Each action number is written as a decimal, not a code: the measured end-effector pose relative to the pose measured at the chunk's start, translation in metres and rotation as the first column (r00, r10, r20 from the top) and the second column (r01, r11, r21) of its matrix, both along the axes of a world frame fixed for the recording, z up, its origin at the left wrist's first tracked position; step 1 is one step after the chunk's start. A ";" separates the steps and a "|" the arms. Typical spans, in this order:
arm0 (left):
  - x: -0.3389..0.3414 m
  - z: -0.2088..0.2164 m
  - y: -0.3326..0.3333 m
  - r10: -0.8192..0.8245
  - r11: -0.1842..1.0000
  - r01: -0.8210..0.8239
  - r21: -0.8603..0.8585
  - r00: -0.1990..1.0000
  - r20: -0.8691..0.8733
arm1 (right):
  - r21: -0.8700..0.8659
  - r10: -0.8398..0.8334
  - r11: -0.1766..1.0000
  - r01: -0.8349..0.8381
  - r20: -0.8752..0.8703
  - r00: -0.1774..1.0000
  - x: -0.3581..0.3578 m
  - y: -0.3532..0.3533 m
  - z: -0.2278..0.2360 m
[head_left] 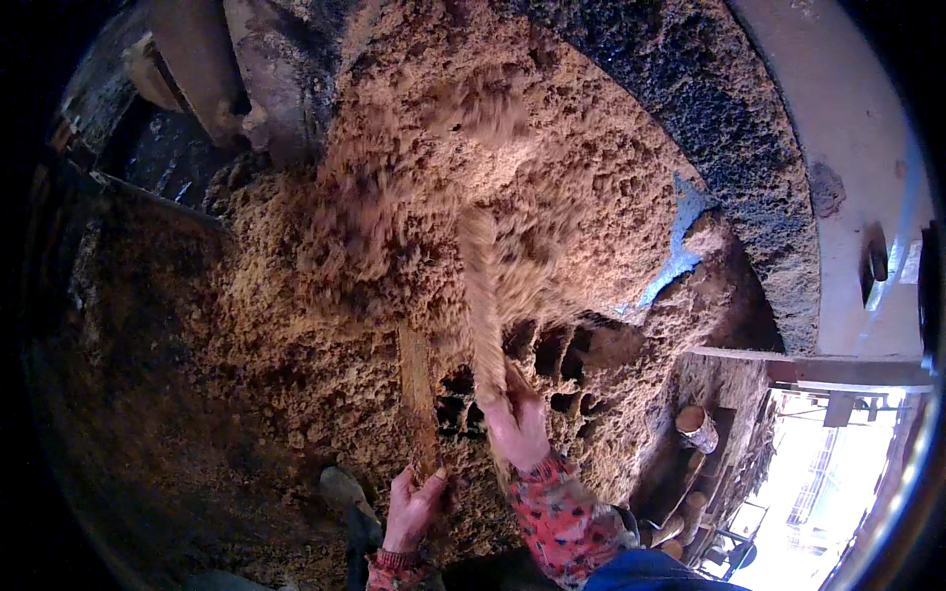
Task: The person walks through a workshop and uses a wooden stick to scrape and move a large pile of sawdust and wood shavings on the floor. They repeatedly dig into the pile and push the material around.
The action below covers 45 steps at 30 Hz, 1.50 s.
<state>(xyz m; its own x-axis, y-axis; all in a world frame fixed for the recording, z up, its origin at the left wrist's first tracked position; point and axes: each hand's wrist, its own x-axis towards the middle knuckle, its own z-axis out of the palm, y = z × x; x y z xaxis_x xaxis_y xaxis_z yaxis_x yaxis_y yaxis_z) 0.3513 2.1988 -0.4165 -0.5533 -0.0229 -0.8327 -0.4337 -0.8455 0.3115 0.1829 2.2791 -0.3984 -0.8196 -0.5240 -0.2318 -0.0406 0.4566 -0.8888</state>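
wooden strips (482, 305) gripped in both hands (517, 433)

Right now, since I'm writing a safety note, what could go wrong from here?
The wooden slat in the right hand is beside dark openings; it might slip into one. Blurred sawdust suggests loose dust in motion, which could drift toward the face. The left hand holds another slat close by, so the two might knock together.

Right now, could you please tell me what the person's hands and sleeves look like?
The left hand and right hand are ungloved. The right sleeve is red with scattered dark marks; the left sleeve, mostly cut off by the picture's edge, looks similarly red.
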 end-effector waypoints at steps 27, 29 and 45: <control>-0.003 -0.001 0.009 -0.134 0.927 0.149 -0.345 0.989 0.068 | 0.280 -0.464 0.833 0.477 -0.116 0.878 -0.279 0.069 -0.030; -0.003 0.000 0.010 -0.103 0.932 0.105 -0.348 0.994 0.024 | 0.233 -0.561 0.792 0.565 -0.089 0.823 -0.233 0.072 -0.025; -0.003 -0.017 0.024 -0.097 0.940 0.095 -0.328 0.995 0.012 | 0.184 0.204 0.966 -0.181 -0.117 0.972 -0.175 -0.149 0.021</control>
<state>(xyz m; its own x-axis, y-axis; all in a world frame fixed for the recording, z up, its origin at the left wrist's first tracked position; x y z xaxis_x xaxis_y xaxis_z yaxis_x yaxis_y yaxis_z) 0.3486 2.2226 -0.4339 -0.5695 -0.2411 -0.7858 -0.5059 -0.6507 0.5663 0.0077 2.1305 -0.3773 -0.7366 -0.6372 -0.2265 -0.2560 0.5727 -0.7787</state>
